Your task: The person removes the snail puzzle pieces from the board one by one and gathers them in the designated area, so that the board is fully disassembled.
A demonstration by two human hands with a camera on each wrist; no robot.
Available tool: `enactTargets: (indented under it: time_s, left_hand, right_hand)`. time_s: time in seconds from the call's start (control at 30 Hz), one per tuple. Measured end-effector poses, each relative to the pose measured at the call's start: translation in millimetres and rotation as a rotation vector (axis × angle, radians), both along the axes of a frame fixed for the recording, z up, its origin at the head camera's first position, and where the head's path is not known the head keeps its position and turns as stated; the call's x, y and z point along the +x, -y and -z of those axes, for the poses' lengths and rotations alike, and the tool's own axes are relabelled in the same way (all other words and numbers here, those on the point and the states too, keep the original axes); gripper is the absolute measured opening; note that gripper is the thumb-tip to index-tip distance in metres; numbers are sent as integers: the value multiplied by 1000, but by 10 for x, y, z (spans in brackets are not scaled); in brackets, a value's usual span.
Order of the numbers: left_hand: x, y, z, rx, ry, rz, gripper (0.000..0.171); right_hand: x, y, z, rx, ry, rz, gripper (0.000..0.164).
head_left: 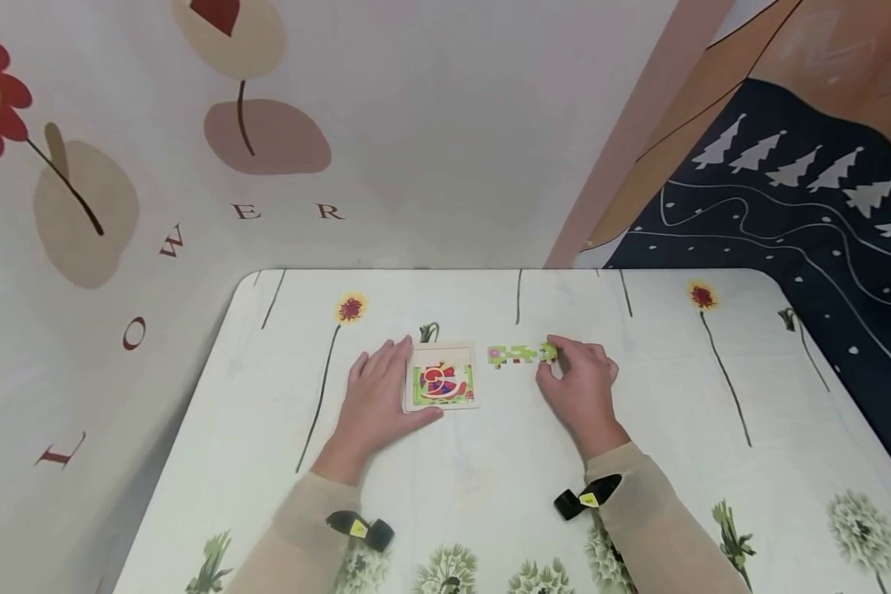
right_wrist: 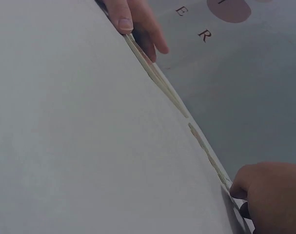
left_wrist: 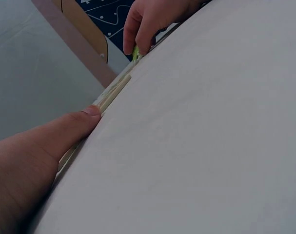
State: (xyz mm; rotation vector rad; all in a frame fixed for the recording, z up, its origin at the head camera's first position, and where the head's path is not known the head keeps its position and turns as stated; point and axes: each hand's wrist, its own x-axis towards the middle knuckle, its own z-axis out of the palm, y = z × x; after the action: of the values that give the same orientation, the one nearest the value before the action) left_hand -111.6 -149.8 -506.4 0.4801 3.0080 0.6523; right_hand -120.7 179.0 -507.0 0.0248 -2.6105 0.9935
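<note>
A square wooden puzzle board (head_left: 441, 378) with a colourful snail-like picture lies flat on the table. My left hand (head_left: 377, 394) rests against it, fingers fairly straight along the left side and thumb (left_wrist: 91, 110) at the near edge. Just right of the board, several green puzzle pieces (head_left: 516, 354) form a short row on the tabletop. At the row's right end my right hand (head_left: 581, 386) pinches a green puzzle piece (head_left: 547, 352) between thumb and index finger. In the right wrist view, the board (right_wrist: 157, 80) and the row of pieces (right_wrist: 206, 151) appear edge-on, with a small gap between them.
A white cloth with printed flowers covers the table (head_left: 483, 478). Behind it hangs a pale curtain (head_left: 445, 165) with flower shapes and letters, and a dark blue patterned cloth (head_left: 787, 206) is at the right. Each wrist wears a black strap-on camera (head_left: 360, 530).
</note>
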Motion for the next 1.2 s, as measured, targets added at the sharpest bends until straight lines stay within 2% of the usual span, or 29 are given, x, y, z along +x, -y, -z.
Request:
enactTargets:
  time_s: [0.13,0.33,1.2]
  left_hand:
    - [-4,4,4,-2,-3,0,125]
    - [-7,1,-1,-2,-22,4,123]
    - [10,9,-2,9,-52,27,119]
  right_hand:
    - [-3,6,-2,2,17,-7,41]
    - [-2,5,-13,-7,-16,-19,38]
    - [5,-9,-6,38,19,31,35]
